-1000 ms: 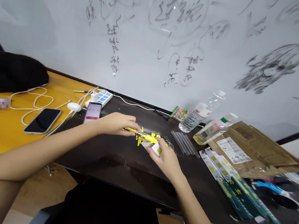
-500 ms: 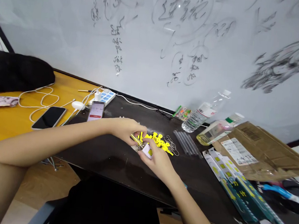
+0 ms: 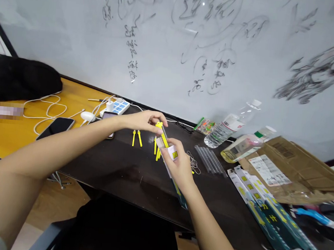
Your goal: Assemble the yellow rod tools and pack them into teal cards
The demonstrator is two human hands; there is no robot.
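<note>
My left hand is closed around the yellow top of a clear tube with a yellow rod inside. The tube slants down into the open end of a slim white and teal box. My right hand grips that box near its opening, and its fingers hide part of it. Several small yellow plastic pieces lie on the dark table behind and left of the box. Thin wire loops rest just beyond my right hand.
Several clear tubes lie to the right, near more slim teal boxes and a cardboard parcel. A water bottle and a second bottle stand behind. Left are a phone and a power strip.
My left hand has moved up and away, drawing the tube's yellow top higher above the box. The box stands out longer below my right hand, and more yellow pieces show at left.
</note>
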